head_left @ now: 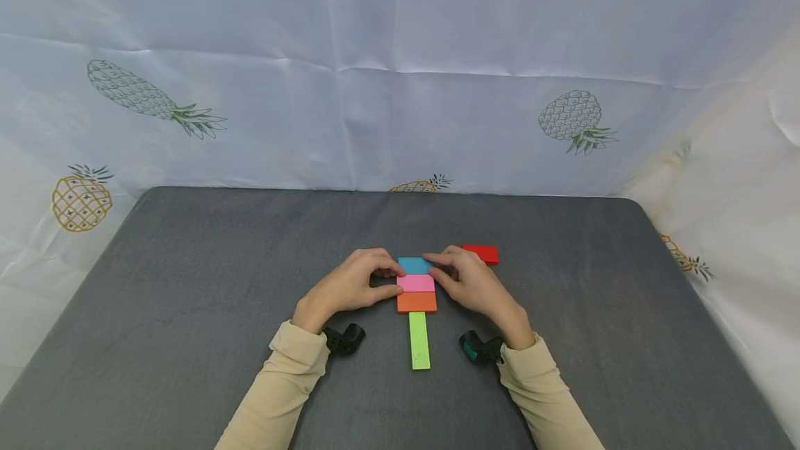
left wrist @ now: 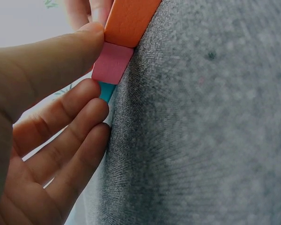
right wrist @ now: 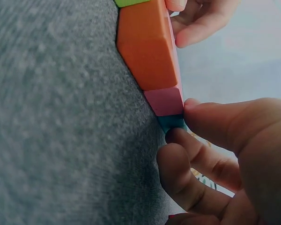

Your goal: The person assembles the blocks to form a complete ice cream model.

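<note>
Flat on the table, a blue block [head_left: 414, 266], a pink block [head_left: 415, 283] and an orange block [head_left: 417, 302] lie edge to edge in a stack-like column. A light green block [head_left: 419, 340] extends lengthwise from the orange one toward the person. My left hand [head_left: 351, 282] pinches the left end of the pink block, thumb by the orange seam and index finger by the blue seam. At the blue block's right end, my right hand [head_left: 470, 281] has its index finger at the far edge and its thumb near the pink seam. Both wrists carry black devices.
A red block [head_left: 481, 254] lies just beyond the right hand, partly covered by it. Grey cloth covers the table [head_left: 206, 297]. A white curtain [head_left: 375, 123] with pineapple prints hangs along the table's far edge and sides.
</note>
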A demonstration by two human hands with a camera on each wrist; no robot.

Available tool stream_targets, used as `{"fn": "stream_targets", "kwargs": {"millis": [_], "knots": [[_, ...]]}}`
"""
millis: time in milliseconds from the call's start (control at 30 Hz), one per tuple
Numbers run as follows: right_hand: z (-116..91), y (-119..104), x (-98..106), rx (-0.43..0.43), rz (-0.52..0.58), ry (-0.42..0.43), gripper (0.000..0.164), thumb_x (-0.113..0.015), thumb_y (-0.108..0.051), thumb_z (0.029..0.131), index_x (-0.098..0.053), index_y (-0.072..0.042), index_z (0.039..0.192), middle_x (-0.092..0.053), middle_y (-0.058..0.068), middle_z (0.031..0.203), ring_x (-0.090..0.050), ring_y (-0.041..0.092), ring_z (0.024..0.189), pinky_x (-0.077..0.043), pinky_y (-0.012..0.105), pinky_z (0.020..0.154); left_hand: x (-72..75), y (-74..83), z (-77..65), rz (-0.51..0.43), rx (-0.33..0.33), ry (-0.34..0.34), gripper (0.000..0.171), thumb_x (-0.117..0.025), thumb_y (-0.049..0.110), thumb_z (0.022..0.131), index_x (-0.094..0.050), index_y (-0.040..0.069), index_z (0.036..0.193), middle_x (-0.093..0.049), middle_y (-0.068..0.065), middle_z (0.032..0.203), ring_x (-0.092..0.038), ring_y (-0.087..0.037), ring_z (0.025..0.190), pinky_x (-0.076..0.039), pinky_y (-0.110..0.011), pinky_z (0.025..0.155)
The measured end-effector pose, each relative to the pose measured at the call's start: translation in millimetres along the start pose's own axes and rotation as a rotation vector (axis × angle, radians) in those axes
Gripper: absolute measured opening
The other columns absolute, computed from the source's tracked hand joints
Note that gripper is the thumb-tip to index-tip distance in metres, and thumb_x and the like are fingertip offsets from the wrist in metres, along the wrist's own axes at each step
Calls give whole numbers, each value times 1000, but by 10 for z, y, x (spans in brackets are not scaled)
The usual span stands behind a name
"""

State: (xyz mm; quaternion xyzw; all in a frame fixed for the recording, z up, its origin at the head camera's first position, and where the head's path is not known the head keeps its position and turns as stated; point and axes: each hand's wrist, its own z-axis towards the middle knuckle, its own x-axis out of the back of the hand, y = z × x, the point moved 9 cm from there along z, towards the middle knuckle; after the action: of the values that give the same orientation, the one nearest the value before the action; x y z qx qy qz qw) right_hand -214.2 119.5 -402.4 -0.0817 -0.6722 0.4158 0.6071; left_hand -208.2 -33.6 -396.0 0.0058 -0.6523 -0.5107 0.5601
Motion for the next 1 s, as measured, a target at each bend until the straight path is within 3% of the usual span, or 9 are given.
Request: {"fn": "stream_targets", "kwargs": {"millis": [367, 600, 1000], "knots": [[3, -31, -4, 21, 7, 0, 35, -69, -7, 97, -69, 0, 131, -68, 11, 98, -46, 6, 63, -42, 20, 57, 1, -14, 2, -1, 15, 9, 27, -77, 17, 93, -75, 6, 117, -73, -6, 104, -67, -15, 93, -58, -31, 86], [8, -18, 39, 52, 16, 18, 38, -70, -10, 96, -67, -1, 133, -68, 9, 97, -46, 2, 58, -44, 20, 56, 5, -53, 28, -29, 55, 65, 35, -70, 16, 97, -68, -1, 128, -71, -6, 98, -64, -12, 88, -58, -31, 86], [-95, 238, 490, -32, -23, 119, 33, -72, -9, 94, -71, -2, 127, -67, 15, 105, -49, 6, 57, -45, 24, 56, -21, -107, 47, -11, 99, 155, 31, -66, 11, 99, -69, -4, 126, -70, -6, 91, -60, -9, 79, -54, -24, 75]]}}
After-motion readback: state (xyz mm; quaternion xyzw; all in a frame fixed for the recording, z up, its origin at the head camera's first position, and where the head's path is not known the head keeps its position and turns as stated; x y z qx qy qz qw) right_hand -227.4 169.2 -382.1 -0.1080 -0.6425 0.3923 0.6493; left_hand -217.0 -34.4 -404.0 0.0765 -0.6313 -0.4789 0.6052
